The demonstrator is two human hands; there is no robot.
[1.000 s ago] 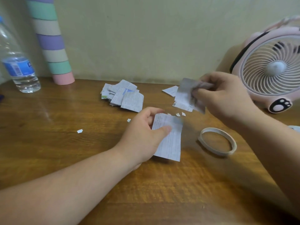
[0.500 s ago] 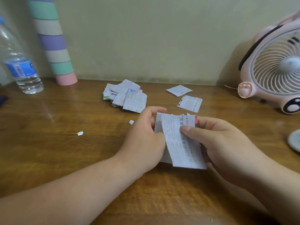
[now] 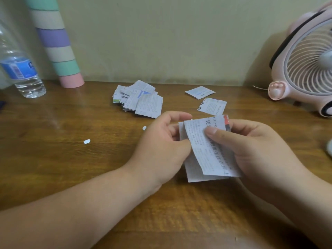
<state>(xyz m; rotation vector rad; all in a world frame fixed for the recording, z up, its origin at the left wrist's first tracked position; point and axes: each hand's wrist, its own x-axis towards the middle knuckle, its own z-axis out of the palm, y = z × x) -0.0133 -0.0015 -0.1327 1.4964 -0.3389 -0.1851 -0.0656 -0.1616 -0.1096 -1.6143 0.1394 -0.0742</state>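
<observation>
Pinching a small stack of printed paper slips [image 3: 206,155] between them, the left hand [image 3: 161,146] and right hand [image 3: 256,151] are holding it over the wooden table [image 3: 71,159]. The left hand is curling round its left edge while the right thumb is pressing its front. A pile of slips [image 3: 142,101] is lying just beyond.

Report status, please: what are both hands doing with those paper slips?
Left hand and right hand both pinching the printed slips. Slip pile and loose slips lie beyond, apart. Nothing blocking.
</observation>
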